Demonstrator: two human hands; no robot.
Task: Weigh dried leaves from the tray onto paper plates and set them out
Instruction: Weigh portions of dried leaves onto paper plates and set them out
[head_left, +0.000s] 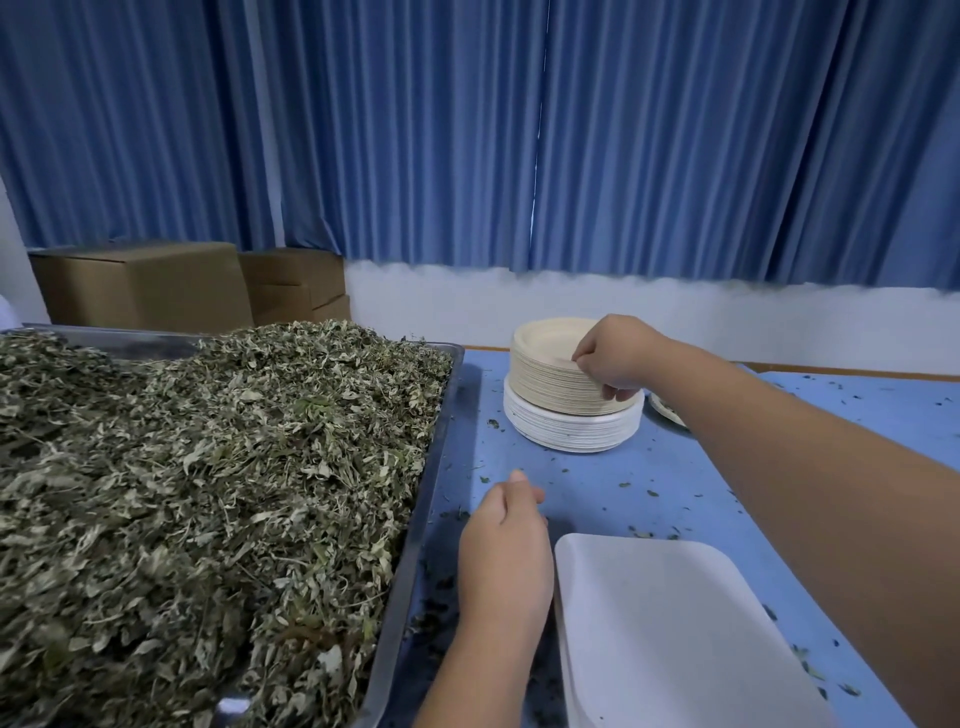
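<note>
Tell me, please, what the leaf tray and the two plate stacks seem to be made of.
Tray: likely stainless steel, its rim grey and reflective. Upper plate stack: matte beige, probably moulded paper pulp. Lower stack: smooth white, probably paper, thin stacked rims.

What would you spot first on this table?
The huge heap of dried leaves filling the metal tray on the left grabs the eye first. Next comes the tall stack of paper plates right of it on the blue table, with long blue curtains behind.
</note>
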